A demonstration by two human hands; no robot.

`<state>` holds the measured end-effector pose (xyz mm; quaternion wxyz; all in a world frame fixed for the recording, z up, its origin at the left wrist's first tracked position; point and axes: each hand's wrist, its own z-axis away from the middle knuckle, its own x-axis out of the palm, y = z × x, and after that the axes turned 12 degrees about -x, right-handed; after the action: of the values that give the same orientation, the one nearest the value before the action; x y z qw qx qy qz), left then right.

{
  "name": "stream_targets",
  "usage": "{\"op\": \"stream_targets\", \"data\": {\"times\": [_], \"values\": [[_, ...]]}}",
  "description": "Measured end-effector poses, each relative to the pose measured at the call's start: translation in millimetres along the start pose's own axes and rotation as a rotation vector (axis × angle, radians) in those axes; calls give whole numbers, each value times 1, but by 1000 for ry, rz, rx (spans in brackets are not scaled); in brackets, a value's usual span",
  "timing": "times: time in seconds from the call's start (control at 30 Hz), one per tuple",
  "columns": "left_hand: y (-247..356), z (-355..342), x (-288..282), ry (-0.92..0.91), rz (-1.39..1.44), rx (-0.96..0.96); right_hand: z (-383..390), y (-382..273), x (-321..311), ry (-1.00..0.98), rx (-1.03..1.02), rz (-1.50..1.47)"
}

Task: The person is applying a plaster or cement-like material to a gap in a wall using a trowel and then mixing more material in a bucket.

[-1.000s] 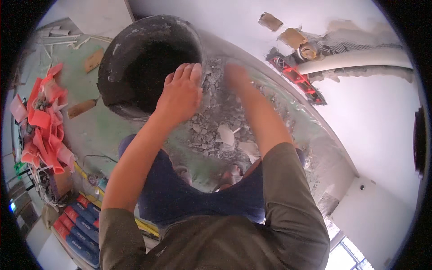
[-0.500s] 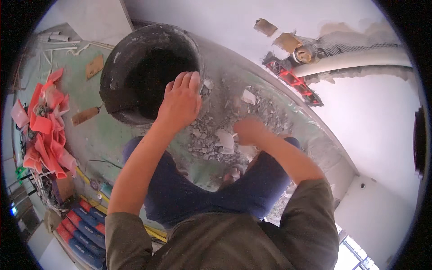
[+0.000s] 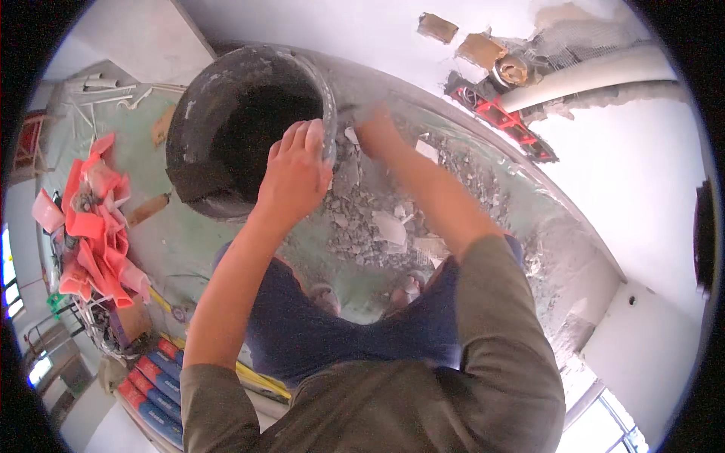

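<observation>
My left hand grips the right rim of a large black bucket, fingers curled over its edge. Just right of the bucket, my right hand is over a bed of broken grey rubble; it is blurred, so I cannot tell whether it holds anything. Pale fragments lie among the debris. A tool with a wooden handle lies on the dusty green floor at the bucket's left.
Crumpled pink sheets lie at the left, blue-and-red stacked bags at lower left. A white wall runs along the right, with a white pipe and red plastic piece near it. My feet stand beside the rubble.
My right hand dropped lower over the rubble half a second ago and has since moved up and left, toward the bucket's right side. My left hand stays on the rim.
</observation>
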<state>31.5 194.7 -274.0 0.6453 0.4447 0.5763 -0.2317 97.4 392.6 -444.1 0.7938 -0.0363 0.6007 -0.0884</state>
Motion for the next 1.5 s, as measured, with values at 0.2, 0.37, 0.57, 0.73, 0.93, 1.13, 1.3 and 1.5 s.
{"op": "stream_targets", "data": {"times": [0.2,0.37,0.57,0.73,0.93,1.13,1.3,1.5], "values": [[-1,1,-4,-42,37,-26,138,-38,-23,-59,-26,-136],[-5,2,-5,-55,1,-8,138,-11,-94,-85,-35,-72],[-3,0,-5,-56,-16,-41,-4,26,-74,214,-29,-128],[4,-3,-3,-77,9,-35,-95,33,-30,305,41,-114],[8,-7,-4,-77,43,-23,-74,46,4,207,-61,-80],[-1,-1,-8,-79,34,-36,81,24,-26,52,-278,-39],[2,-1,-12,-70,9,-28,87,31,-78,183,-177,2],[10,-6,-3,-73,25,-20,-52,88,-40,205,-35,-34]]}}
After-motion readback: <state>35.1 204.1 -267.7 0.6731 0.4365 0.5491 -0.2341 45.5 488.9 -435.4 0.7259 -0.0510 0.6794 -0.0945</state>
